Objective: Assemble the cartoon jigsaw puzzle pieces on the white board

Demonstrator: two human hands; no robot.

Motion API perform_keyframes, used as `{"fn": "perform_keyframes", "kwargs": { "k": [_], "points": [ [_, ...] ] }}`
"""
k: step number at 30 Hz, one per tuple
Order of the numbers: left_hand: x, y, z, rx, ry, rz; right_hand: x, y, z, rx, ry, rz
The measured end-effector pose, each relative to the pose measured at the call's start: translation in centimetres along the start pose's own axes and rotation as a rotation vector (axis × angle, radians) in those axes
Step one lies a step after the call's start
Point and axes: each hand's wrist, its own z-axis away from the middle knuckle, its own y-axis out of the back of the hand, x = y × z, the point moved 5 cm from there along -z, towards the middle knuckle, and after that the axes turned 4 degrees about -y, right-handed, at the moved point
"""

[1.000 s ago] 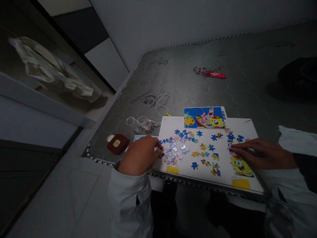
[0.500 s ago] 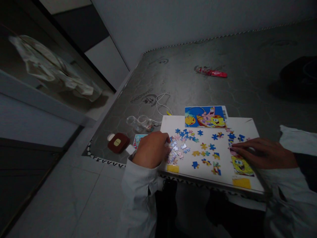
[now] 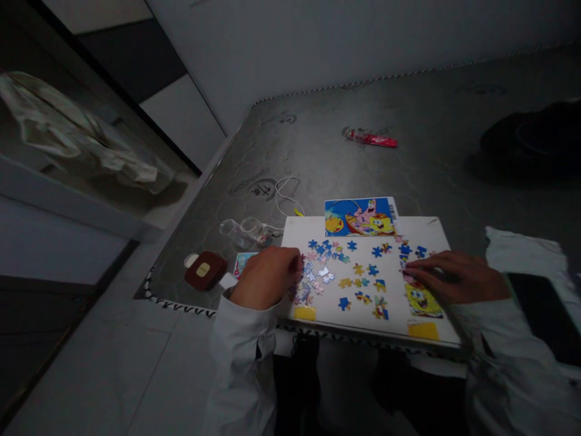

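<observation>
Grey padded mattress (image 3: pixel 422 175) fills most of my view, with a white board (image 3: pixel 327 318) lying at its near edge. My left hand (image 3: pixel 265 278) is curled, its fingertips (image 3: pixel 297 264) pressed down at the rim of a scatter of jigsaw pieces (image 3: pixel 313 281); I can't tell from here whether they have hold of one. My right hand (image 3: pixel 456 277) lies flat, fingers loosely spread and holding nothing I can see, just beside a joined SpongeBob section (image 3: pixel 422 300). Ahead of those fingers, a picture card (image 3: pixel 361 217) overlaps the board's far edge. A hard press near the mattress edge could tip the board, and a dragging hand could scatter the loose pieces or split the joined section.
</observation>
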Motion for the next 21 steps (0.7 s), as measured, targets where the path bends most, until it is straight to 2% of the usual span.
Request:
{"fn": "perform_keyframes", "kwargs": {
  "k": [3,5,8,11,15,17,21],
  "points": [
    [0.8,0.9,0.1,0.094,-0.058,0.032,-0.5,0.4,-0.1,0.012,0.022,-0.031],
    [2.4,1.5,-0.1,0.196,-0.142,0.050,-1.0,1.0,-0.1,0.053,-0.014,-0.087],
    [5.9,1.8,-0.3,0.354,-0.270,0.157,-2.3,2.1,-0.2,0.128,-0.090,-0.185],
    [9.7,1.0,-0.4,0.483,-0.363,0.414,-3.7,3.1,-0.4,0.161,-0.139,-0.275],
    [13.4,-1.5,-1.1,0.461,-0.366,0.585,-4.8,3.2,-0.9,0.079,-0.037,-0.439],
    [14.2,-2.4,-1.5,0.453,-0.332,0.628,-4.7,3.2,-1.0,0.082,-0.004,-0.492],
    [15.1,-3.4,-2.0,0.444,-0.329,0.682,-3.9,3.3,-0.7,0.138,-0.058,-0.505]
  ]
}}
